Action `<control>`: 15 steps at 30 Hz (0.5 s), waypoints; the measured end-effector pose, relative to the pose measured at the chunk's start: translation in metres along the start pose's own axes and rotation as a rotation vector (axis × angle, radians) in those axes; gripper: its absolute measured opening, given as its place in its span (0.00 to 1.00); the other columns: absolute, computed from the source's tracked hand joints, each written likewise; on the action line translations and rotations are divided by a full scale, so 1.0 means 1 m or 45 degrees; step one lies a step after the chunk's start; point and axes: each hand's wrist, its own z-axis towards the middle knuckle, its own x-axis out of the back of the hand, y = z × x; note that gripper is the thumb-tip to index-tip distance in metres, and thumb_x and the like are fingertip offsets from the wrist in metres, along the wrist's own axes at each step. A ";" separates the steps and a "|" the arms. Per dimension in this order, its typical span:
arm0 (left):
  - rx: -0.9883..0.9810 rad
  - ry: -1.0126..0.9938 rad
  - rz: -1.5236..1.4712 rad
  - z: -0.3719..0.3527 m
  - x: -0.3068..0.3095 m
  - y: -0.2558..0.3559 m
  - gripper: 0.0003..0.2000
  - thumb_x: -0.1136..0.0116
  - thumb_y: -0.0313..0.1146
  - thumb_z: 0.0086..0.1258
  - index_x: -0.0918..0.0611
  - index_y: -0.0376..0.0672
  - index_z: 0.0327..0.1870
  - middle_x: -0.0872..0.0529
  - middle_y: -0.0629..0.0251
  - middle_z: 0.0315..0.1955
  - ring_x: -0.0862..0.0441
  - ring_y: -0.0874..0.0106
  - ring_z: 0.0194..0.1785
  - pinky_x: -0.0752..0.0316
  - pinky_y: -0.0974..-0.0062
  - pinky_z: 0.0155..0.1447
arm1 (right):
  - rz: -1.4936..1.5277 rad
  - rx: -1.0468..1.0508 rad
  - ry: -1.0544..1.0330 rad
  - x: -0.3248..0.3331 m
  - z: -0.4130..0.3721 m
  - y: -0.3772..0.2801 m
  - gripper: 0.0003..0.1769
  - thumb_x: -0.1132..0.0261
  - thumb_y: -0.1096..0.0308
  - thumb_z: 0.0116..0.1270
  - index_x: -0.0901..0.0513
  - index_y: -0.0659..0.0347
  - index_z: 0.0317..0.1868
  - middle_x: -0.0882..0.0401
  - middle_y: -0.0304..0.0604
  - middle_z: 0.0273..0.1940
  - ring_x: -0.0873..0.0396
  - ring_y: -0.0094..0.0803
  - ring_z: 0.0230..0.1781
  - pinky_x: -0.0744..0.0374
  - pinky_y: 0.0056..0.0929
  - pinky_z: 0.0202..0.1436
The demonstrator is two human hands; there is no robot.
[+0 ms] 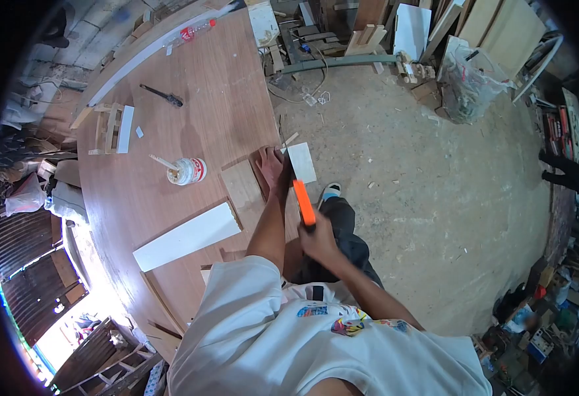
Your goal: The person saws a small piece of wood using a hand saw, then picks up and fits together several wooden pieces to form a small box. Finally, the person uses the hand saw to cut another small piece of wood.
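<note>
My right hand [318, 239] is closed round the handle of a handsaw [304, 203], which is orange and black. Its dark blade runs up beside a white board [302, 163] that sticks out past the table's right edge. At that edge my left hand [273, 165] presses down near the board, its fingers bent; whether it grips anything is hard to make out. Left of my left forearm lies a light wooden piece [242, 185] on the brown table [217, 119]. Below that piece is a long white board [187, 237].
A white tub [188, 171] with a stick in it, a dark tool [162, 96], a small wooden frame [108, 130] and a plastic bottle [197, 30] are on the table. My foot [331, 191] is on the concrete floor; a plastic bag [469, 82] stands by stacked boards.
</note>
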 end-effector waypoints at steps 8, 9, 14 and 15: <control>-0.045 0.108 0.117 0.001 -0.008 -0.008 0.11 0.51 0.37 0.71 0.23 0.38 0.39 0.25 0.53 0.46 0.24 0.52 0.49 0.34 0.52 0.53 | 0.032 -0.025 0.003 0.004 -0.015 -0.025 0.17 0.40 0.79 0.57 0.25 0.68 0.49 0.23 0.49 0.29 0.22 0.31 0.31 0.24 0.30 0.38; -0.030 0.078 0.125 -0.013 -0.003 -0.010 0.11 0.51 0.37 0.71 0.23 0.38 0.39 0.25 0.53 0.46 0.24 0.52 0.49 0.34 0.52 0.53 | 0.123 -0.054 -0.003 0.012 -0.038 -0.042 0.17 0.40 0.79 0.57 0.25 0.67 0.49 0.24 0.50 0.28 0.22 0.31 0.31 0.24 0.30 0.37; -0.099 0.057 0.036 -0.004 -0.001 -0.006 0.11 0.53 0.37 0.72 0.23 0.38 0.39 0.25 0.54 0.47 0.23 0.51 0.46 0.33 0.53 0.52 | -0.042 -0.026 0.012 -0.017 0.025 0.033 0.14 0.41 0.80 0.57 0.26 0.67 0.45 0.25 0.47 0.28 0.24 0.31 0.30 0.25 0.31 0.38; -0.098 0.045 -0.018 -0.001 -0.001 -0.005 0.11 0.52 0.37 0.72 0.23 0.38 0.39 0.26 0.54 0.47 0.23 0.51 0.45 0.33 0.53 0.52 | -0.043 -0.015 0.009 -0.020 0.041 0.031 0.14 0.41 0.80 0.57 0.26 0.67 0.45 0.25 0.47 0.28 0.24 0.31 0.30 0.25 0.31 0.38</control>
